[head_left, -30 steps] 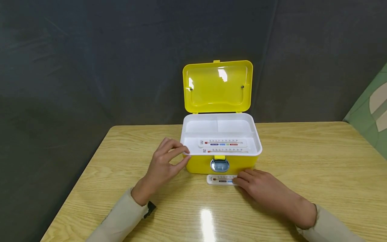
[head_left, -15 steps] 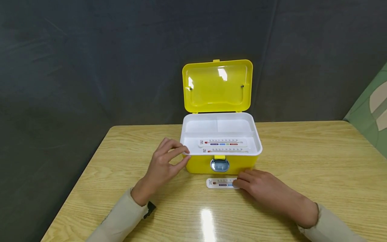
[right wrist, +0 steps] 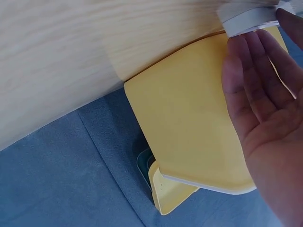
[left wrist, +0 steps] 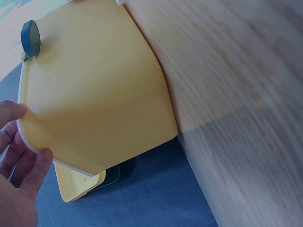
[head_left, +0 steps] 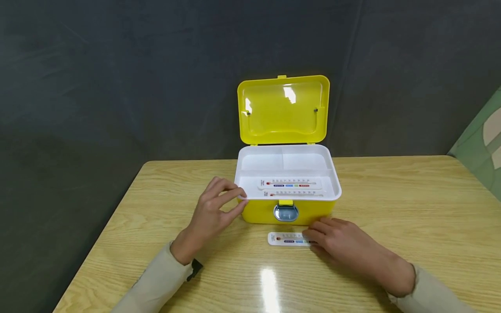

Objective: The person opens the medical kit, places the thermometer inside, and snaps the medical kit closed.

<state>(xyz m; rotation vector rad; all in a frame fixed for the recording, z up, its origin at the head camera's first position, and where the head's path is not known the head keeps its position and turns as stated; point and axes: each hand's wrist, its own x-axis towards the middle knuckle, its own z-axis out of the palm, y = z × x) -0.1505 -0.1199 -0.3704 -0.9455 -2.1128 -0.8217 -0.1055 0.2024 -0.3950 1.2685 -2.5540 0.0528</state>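
A yellow storage box (head_left: pixel 256 214) stands on the table with its lid (head_left: pixel 283 117) raised. Its white inner tray (head_left: pixel 250 182) carries a flat white thermometer (head_left: pixel 289 184) and, in front of that, a second thermometer (head_left: pixel 297 194). My left hand (head_left: pixel 211 213) pinches the tray-level rim at the box's front left corner; in the left wrist view the thumb and fingers straddle that rim. Before the box lies another white thermometer (head_left: pixel 283 239), its right end gripped between the thumb and fingers of my right hand (head_left: pixel 344 243) and partly hidden by them.
A grey-blue latch (head_left: pixel 286 213) hangs on the box's front. The wooden table (head_left: pixel 391 195) ends at a dark cloth backdrop (head_left: pixel 117 87). A green patterned surface (head_left: pixel 481 148) shows at the far right.
The held thermometer has slid a little away from the box, toward me, in my right hand. The left hand stays at the box's corner.
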